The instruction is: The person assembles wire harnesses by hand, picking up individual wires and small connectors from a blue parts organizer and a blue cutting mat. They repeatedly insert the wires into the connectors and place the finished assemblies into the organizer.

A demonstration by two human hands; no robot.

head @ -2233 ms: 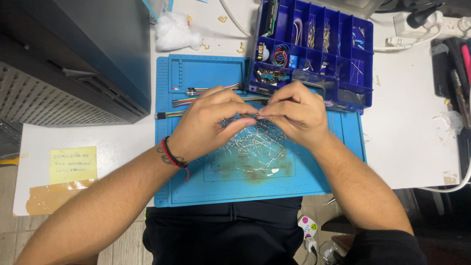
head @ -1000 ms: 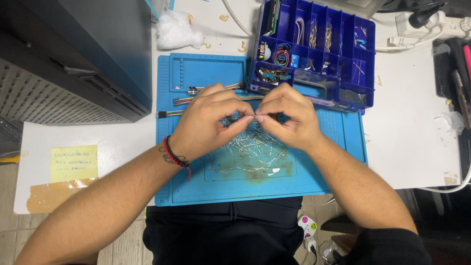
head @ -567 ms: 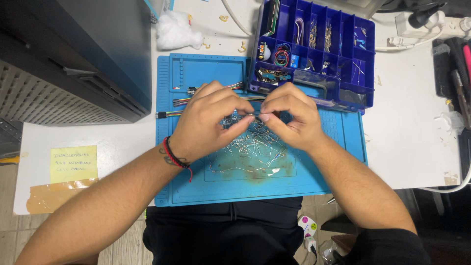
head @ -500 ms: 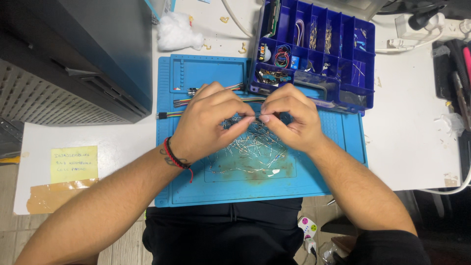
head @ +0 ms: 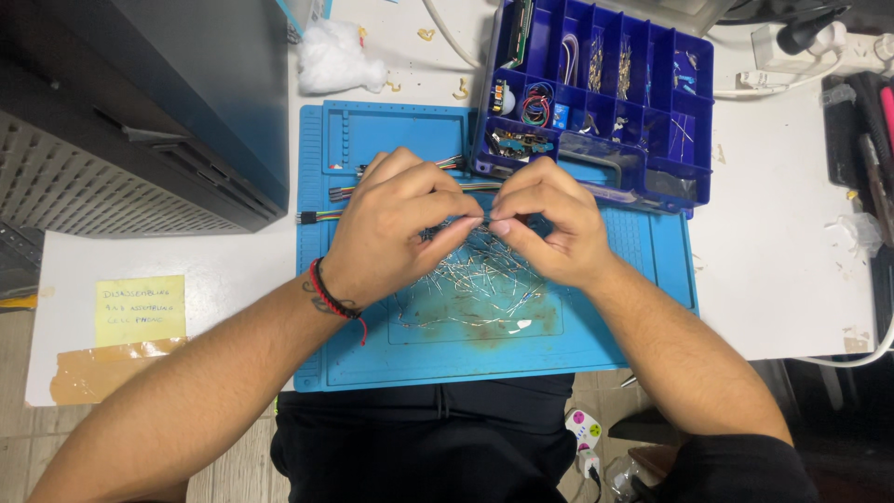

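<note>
Little is changing since the earlier frames: we are noting both hands staying together above the pile of wires, with only slight shifts of the fingertips.

We are finding a white table [head: 782, 233] carrying everything, with a large dark grey case [head: 140, 112] standing at its far left corner. A blue work mat [head: 363, 354] is lying at the middle of the table, directly ahead of the person. A blue compartment box [head: 694, 121] is sitting across the mat's far right corner, its cells holding small parts and coils of wire.

We are observing the left hand [head: 396, 228] and the right hand [head: 549, 233] hovering over the centre of the mat, thumb and forefinger tips of each pressed together and meeting the other hand's. They are pinching a thin wire piece [head: 486, 222] between them; we cannot tell its exact shape. Beneath them a loose pile of thin metal wires [head: 475, 289] is lying spread on the mat.

A yellow note [head: 140, 310] is lying at the table's near left, with brown tape [head: 102, 368] just below it. Coloured jumper leads [head: 321, 216] are resting across the mat's left edge, beside the left hand. A red and black cord bracelet [head: 328, 293] is circling the left wrist.
</note>
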